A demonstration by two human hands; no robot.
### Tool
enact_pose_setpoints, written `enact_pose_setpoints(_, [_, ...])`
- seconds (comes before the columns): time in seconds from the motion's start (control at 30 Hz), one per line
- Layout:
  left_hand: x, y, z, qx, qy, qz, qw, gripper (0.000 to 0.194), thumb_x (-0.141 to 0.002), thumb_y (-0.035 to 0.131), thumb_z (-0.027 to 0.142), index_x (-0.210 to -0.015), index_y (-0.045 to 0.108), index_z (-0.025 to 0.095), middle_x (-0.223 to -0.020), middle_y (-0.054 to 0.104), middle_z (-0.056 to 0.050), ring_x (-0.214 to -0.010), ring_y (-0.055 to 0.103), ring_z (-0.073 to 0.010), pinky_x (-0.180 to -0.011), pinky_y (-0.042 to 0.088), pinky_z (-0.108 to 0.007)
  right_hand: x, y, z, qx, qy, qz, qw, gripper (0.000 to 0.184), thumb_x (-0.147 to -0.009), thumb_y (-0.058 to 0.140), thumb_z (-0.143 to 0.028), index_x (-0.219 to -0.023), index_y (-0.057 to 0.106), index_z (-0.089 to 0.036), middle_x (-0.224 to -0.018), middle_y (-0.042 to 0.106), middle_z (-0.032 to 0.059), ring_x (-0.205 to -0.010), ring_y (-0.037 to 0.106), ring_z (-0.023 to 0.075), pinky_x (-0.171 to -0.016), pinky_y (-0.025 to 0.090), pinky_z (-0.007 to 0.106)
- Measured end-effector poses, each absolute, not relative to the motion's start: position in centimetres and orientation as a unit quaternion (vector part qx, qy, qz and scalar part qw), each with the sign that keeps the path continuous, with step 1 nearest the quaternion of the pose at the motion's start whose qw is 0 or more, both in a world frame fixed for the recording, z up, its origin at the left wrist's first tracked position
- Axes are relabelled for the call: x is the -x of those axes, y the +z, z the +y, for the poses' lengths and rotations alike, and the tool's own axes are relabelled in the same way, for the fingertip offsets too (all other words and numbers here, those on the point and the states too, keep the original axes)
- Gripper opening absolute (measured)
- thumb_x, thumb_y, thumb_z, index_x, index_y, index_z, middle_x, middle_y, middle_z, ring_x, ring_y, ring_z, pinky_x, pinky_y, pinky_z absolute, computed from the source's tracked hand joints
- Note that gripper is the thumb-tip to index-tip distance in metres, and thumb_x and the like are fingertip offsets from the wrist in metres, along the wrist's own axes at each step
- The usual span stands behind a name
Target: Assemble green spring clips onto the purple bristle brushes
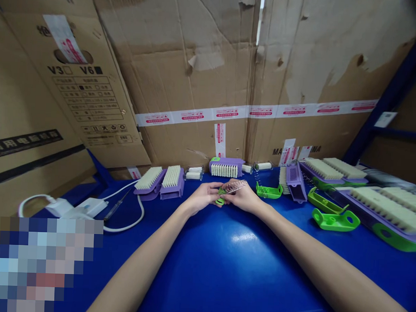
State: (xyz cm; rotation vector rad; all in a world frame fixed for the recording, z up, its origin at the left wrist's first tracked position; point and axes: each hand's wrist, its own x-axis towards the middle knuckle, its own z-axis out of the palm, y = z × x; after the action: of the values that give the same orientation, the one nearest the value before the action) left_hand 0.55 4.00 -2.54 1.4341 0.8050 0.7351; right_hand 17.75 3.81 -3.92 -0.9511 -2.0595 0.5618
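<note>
My left hand [203,199] and my right hand [243,197] meet over the blue table. Fingers of both are closed around a small green plastic part [220,201], which they partly cover. A coiled metal spring [235,187] sticks out from the part and lies across the back of my right hand's fingers. Whether the spring is attached to the part I cannot tell. Just behind the hands is a purple brush head [224,169] with cream bristles. A green bracket [268,191] with another spring near it lies to the right of my right hand.
Purple brush heads [172,182] stand at left beside clear-cased white rollers [193,173]. At right lie a tilted purple housing [296,182], green brackets [335,220] and larger brushes [387,207]. A white cable and adapter [90,207] and a screwdriver [116,206] lie left. Cardboard [197,83] walls the back.
</note>
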Motion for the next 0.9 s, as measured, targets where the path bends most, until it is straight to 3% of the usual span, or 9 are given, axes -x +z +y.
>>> enact_pose_setpoints(0.13, [-0.6,-2.5,3.9,-0.627,0.318,0.356,0.616,0.053,-0.069,0.063,0.009,-0.121,0.052,0.007,-0.08,0.071,-0.013,-0.071,0.067,-0.0188,-0.062,0.052,-0.028,-17.7,-3.9,3.7,0.37,0.258,-0.802,0.391,0.009,-0.079,0.06,-0.023,-0.075,0.064,-0.016,-0.063,0.063,0.0002,-0.053,0.059,0.012,-0.052,0.044,0.023])
enact_pose_setpoints(0.37, [-0.9,-2.4,3.8,-0.642,0.312,0.368,0.596,0.042,-0.067,0.06,0.009,-0.11,0.059,0.008,-0.075,0.069,-0.01,-0.064,0.066,-0.0163,-0.051,0.049,-0.023,-17.5,-2.8,3.1,0.366,0.176,-0.834,0.374,0.013,-0.077,0.061,-0.02,-0.065,0.063,-0.017,-0.066,0.062,0.0014,-0.062,0.057,0.0134,-0.06,0.042,0.024])
enact_pose_setpoints(0.7, [-0.9,-2.2,3.8,-0.647,0.276,0.384,0.597,0.036,-0.065,0.059,0.011,-0.101,0.061,0.009,-0.075,0.068,-0.009,-0.062,0.065,-0.015,-0.048,0.048,-0.02,-17.6,-3.3,3.5,0.4,0.289,-0.796,0.349,0.009,-0.072,0.066,-0.02,-0.076,0.061,-0.014,-0.076,0.057,0.0003,-0.05,0.054,0.0085,-0.049,0.043,0.021])
enact_pose_setpoints(0.9, [-0.2,-1.8,3.9,-0.656,0.246,0.357,0.618,0.035,-0.061,0.055,0.005,-0.095,0.061,0.009,-0.079,0.067,-0.009,-0.068,0.066,-0.0163,-0.054,0.05,-0.022,-17.4,-2.9,3.6,0.404,0.169,-0.843,0.314,0.007,-0.069,0.067,-0.012,-0.073,0.062,-0.014,-0.078,0.053,0.0009,-0.06,0.052,0.0091,-0.058,0.041,0.021])
